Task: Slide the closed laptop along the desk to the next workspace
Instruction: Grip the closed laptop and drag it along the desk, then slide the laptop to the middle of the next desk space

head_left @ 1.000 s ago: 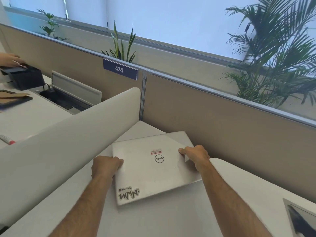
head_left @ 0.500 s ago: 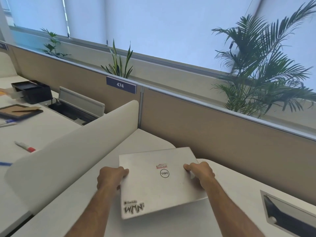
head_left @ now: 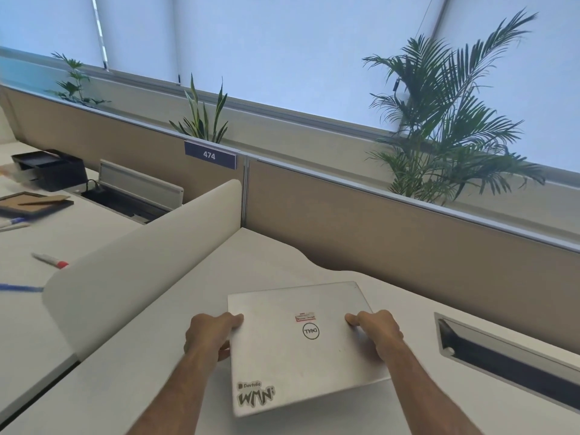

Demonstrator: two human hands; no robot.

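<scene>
Gripping the closed laptop (head_left: 301, 346) from both sides, the person holds it flat on the white desk (head_left: 150, 381), lid up. The left hand (head_left: 208, 335) clamps the laptop's left edge, thumb on top of the lid and the other fingers curled down beside the edge. The right hand (head_left: 376, 332) clamps the right edge, thumb pressed on the lid near the round logo (head_left: 310, 331); its other fingers are hidden. A small red and white label (head_left: 305, 316) sits just beyond the logo, and a sticker (head_left: 255, 394) covers the lid's near left corner.

The laptop lies near the person, right of the curved white divider (head_left: 135, 262) that splits this desk from the neighbouring desk on the left. To the right of the laptop, apart from it, a cable slot (head_left: 508, 362) is sunk into the desk top. A tan partition (head_left: 408, 243) runs along the far edge, carrying a blue plate (head_left: 209, 155) that reads 474.

On the left desk lie a red-capped marker (head_left: 51, 260), a dark tray holding brown card (head_left: 34, 204), a black box (head_left: 51, 169) and an open cable hatch (head_left: 138, 196). Beyond the partition stand a palm (head_left: 452, 130) on the right, a spiky plant (head_left: 204, 117) in the middle and a smaller plant (head_left: 73, 81) on the far left, against pale window blinds (head_left: 282, 42).
</scene>
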